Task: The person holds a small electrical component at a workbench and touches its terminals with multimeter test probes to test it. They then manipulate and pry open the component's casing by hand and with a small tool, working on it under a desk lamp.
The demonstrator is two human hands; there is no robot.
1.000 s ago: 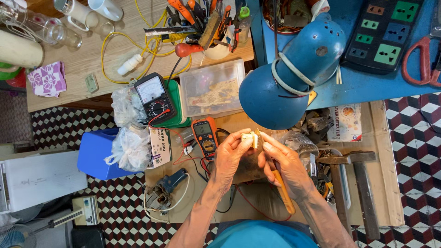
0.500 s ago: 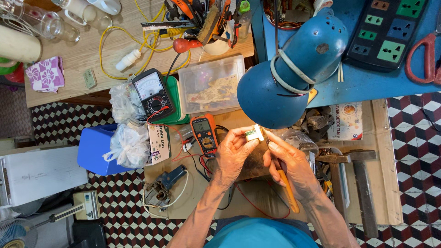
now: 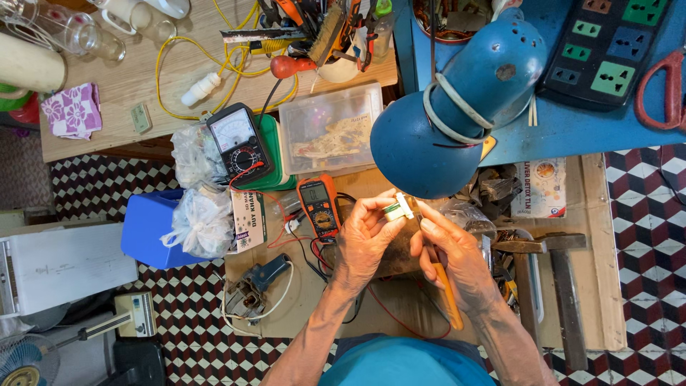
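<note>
My left hand [image 3: 368, 239] pinches a small white plastic part with a green side [image 3: 399, 209] between thumb and fingertips, just under the blue lamp shade [image 3: 457, 107]. My right hand [image 3: 454, 254] grips a screwdriver with an orange handle [image 3: 449, 297]; its shaft runs up to the small part, and the index finger rests beside it. Both hands hover over a low wooden bench [image 3: 607, 286]. An orange digital multimeter [image 3: 319, 206] lies just left of my left hand.
A black analog meter [image 3: 237, 143] sits on a green box, next to a clear plastic container [image 3: 330, 129]. Hammers [image 3: 564, 286] lie on the right. A power strip [image 3: 611, 46], red scissors [image 3: 661, 86], plastic bags [image 3: 204, 214], a blue box [image 3: 146, 229] and tangled wires surround the bench.
The hands stay together at the small part. The left fingers have turned the part slightly, and the view has shifted a little.
</note>
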